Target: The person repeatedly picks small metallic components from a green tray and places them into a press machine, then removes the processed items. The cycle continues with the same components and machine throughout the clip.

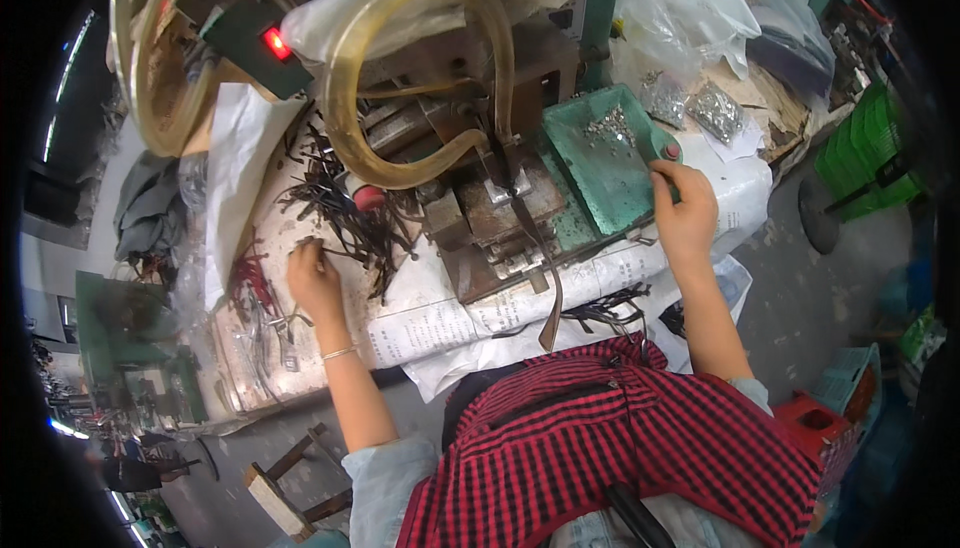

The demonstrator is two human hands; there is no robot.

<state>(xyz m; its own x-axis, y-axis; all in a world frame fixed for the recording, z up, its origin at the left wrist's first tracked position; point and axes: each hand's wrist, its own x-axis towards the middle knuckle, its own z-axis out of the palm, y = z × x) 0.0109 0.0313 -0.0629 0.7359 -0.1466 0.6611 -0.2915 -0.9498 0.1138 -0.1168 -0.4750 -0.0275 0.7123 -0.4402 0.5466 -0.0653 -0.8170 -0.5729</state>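
Our left hand [316, 283], grip unclear, could snag tangled strips [355, 233] at nine o'clock; our right hand [688, 210], fingers together, could bump two o'clock's button [672, 151].

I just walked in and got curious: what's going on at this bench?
A person in a red-and-black checked apron is at a metal machine. Their left hand is at the edge of a loose pile of dark strips; whether the fingers grip one is hard to tell. Their right hand is close to a red button, beside a green tray holding small metal bits. Another dark strip runs out from the machine toward the person.
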